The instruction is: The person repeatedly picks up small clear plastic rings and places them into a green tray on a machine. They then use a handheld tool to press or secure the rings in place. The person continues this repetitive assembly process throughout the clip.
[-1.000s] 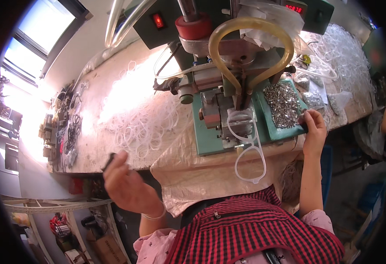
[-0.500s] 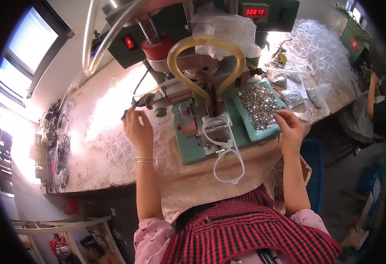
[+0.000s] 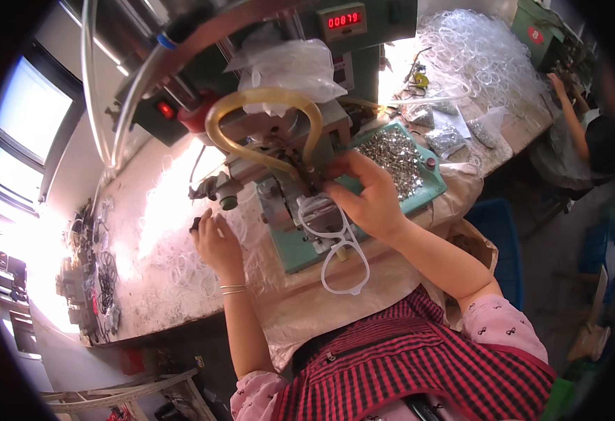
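Note:
A clear-white plastic eyeglass frame [image 3: 346, 270] sits at the work point of a bench press [image 3: 251, 172], one rim on the fixture, the other hanging toward me. My right hand [image 3: 369, 200] reaches in just above it. Its thumb and forefinger are pinched close by the press head, and whatever they hold is too small to make out. To the left of the press, my left hand [image 3: 219, 249] has its fingers curled at a small black piece [image 3: 195, 224], partly hidden by the fingertips. A teal tray [image 3: 430, 191] of tiny shiny metal parts lies beside my right hand.
A yellowish bent tube [image 3: 216, 126] loops before the press head. Several bags of small parts [image 3: 445, 140] and a heap of clear plastic frames [image 3: 486, 59] lie at the back right. More clear frames [image 3: 188, 270] cover the bench left. Another person [image 3: 591, 133] is at far right.
My right hand has moved left from the tray to the press head. My left hand has shifted slightly down. The view has turned, and the eyeglass frame stays on the fixture.

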Available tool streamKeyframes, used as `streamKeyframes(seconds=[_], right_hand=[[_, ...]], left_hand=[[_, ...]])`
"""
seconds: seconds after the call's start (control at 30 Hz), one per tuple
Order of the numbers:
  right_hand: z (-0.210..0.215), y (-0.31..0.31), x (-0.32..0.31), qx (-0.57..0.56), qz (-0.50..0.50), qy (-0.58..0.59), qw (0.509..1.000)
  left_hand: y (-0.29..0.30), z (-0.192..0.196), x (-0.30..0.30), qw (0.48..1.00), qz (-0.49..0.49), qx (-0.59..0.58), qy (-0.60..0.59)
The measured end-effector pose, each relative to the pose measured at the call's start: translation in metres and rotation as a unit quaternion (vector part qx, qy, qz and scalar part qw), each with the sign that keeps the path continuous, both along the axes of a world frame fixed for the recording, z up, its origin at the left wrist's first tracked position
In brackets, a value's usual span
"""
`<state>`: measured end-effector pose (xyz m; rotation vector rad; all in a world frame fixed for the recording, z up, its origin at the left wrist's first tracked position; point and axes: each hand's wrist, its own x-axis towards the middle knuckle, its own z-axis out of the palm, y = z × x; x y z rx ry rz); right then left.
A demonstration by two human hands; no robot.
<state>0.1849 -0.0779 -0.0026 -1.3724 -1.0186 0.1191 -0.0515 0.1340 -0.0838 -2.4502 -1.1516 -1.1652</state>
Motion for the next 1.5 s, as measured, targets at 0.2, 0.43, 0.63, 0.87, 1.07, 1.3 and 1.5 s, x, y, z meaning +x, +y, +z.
streamKeyframes(seconds=[0.2,0.43,0.63,0.87,1.07,1.3,1.5], right_hand=[[-0.005,-0.002,-0.010,0.017,0.032,0.152,0.988],[0.022,-0.003,-0.020,-0.013,0.146,0.265,0.953],[0.011,-0.034,-0.015,-0.034,-0.047,-0.165,0.985],[-0.071,-0.061,0.083,-0.237,-0.214,-0.269,0.909],[-0.069,-0.054,0.080,-0.170,-0.176,-0.323,0.914],[-0.053,-0.029,0.090,-0.133,-0.133,-0.296,0.936],[-0.070,-0.078,0.092,-0.034,-0.141,0.126,0.981]], left_hand=[[-0.068,0.068,-0.004,0.795,-0.212,-0.371,-0.430],[-0.094,0.161,0.050,0.817,-0.397,-0.204,-0.366],[-0.120,0.136,0.049,0.867,-0.461,-0.033,-0.185],[-0.135,0.117,0.068,0.868,-0.496,-0.029,-0.001],[-0.131,0.121,0.073,0.861,-0.504,-0.071,0.001],[-0.172,0.089,0.034,0.917,-0.382,-0.084,-0.081],[-0.130,0.112,-0.053,0.978,-0.104,-0.021,-0.181]])
